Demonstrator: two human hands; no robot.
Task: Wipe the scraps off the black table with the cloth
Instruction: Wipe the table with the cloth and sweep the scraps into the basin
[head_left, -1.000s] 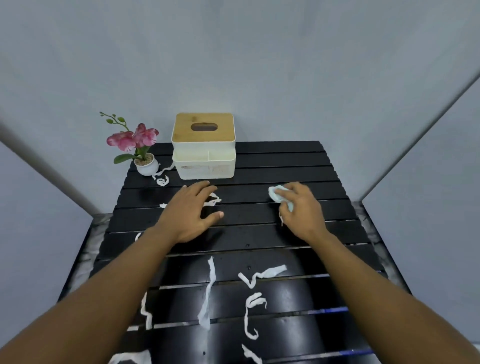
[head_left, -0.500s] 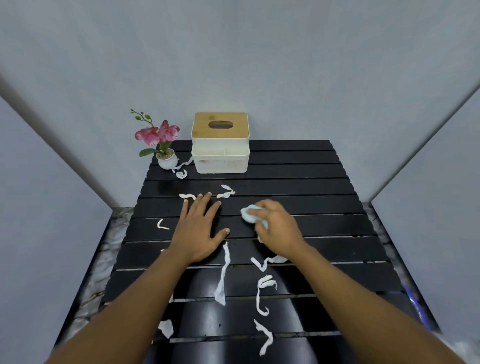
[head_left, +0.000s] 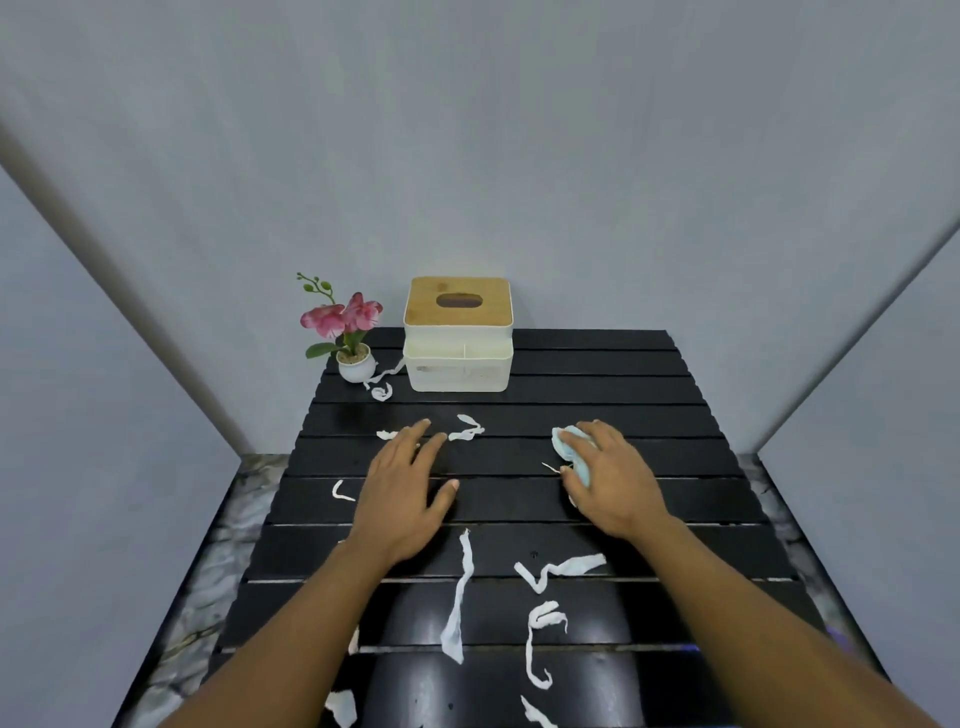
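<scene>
Right hand (head_left: 613, 478) grips balled pale-blue cloth (head_left: 571, 452) on table (head_left: 675, 415); left hand (head_left: 402, 493) flat, fingers straight. White scraps (head_left: 460, 597) scattered.

Glossy, slatted black table (head_left: 597, 374). Pale blue cloth (head_left: 558, 441), bunched (mostly hidden under the right hand (head_left: 615, 480) gripping it), right of the table's centre. White scraps (head_left: 457, 597), torn curled strips, scattered across the table's centre, near edge and far-left corner.

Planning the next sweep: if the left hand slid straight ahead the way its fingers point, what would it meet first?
Most likely the white tissue box, at its front wall. The left hand lies flat, pointing toward it. Small scraps flank that line, so it may brush one first.
</scene>
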